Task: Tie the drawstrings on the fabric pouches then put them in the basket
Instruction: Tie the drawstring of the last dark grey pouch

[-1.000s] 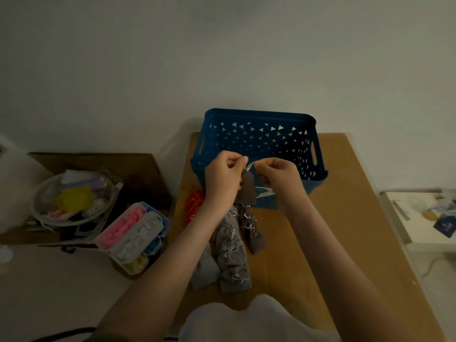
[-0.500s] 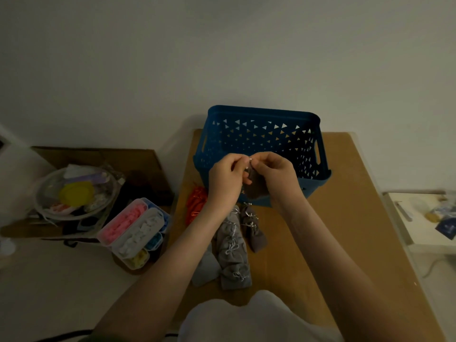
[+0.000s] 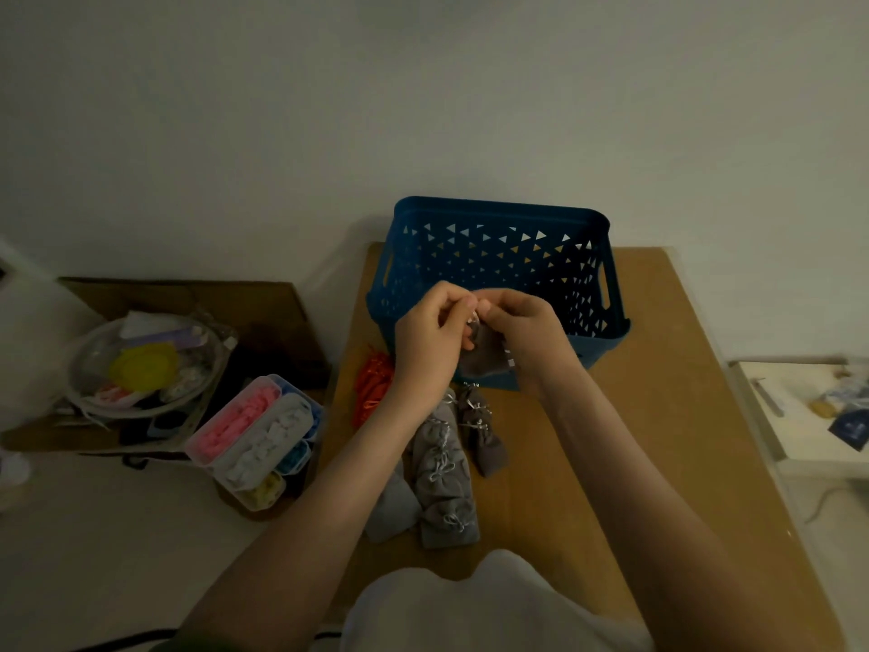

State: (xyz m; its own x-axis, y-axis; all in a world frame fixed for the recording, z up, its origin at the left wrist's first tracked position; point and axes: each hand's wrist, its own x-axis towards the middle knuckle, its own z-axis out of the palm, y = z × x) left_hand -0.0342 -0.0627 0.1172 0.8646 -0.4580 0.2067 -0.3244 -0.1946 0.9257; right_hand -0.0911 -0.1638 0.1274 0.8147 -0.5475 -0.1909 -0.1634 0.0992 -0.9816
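Note:
A dark grey-brown fabric pouch [image 3: 484, 357] hangs between my hands, in front of the blue basket [image 3: 498, 218]. My left hand [image 3: 430, 341] and my right hand [image 3: 522, 331] meet above it, each pinching its thin silver drawstring [image 3: 475, 316] at the pouch's top. Several more grey pouches [image 3: 442, 468] with silver strings lie in a row on the wooden table [image 3: 611, 440], under my forearms. A darker pouch [image 3: 484, 435] lies beside them. What is inside the basket is hidden by my hands and its wall.
An orange bundle [image 3: 374, 385] lies at the table's left edge. Left of the table stand a compartment box [image 3: 256, 437] with pink and white pieces and a clear bowl [image 3: 141, 364] of odds and ends. A white shelf [image 3: 799, 411] is at the right.
My hands have come closer together above the pouch, fingertips now nearly touching on the string. The pouch hangs slightly lower relative to them. Nothing on the table moved.

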